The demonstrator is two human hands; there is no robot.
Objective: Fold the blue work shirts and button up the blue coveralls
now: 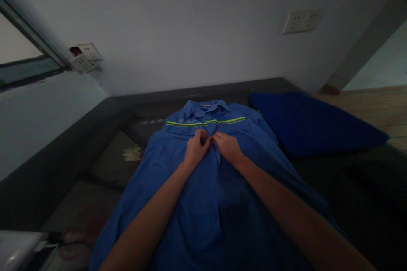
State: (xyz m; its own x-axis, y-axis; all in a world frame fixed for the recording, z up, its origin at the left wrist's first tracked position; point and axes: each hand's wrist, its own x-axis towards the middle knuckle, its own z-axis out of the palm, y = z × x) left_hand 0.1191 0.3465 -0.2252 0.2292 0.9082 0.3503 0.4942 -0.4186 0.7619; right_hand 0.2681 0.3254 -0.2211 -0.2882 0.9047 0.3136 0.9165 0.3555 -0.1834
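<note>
A blue work shirt (203,203) with a yellow-green stripe across the chest lies flat, collar away from me, on a dark surface (349,186). Both my hands meet at the shirt's front placket, just below the stripe. My left hand (196,149) pinches the fabric edge with curled fingers. My right hand (227,146) also has its fingers closed on the placket, touching the left hand's fingertips. A ring shows on my right hand. What lies under the fingertips is hidden.
A folded dark blue cloth (305,125) lies to the right of the shirt. A patterned mat (117,156) shows at the left. Wall sockets (303,20) sit on the back wall, and another socket (85,57) by the window. A white object (15,250) lies at bottom left.
</note>
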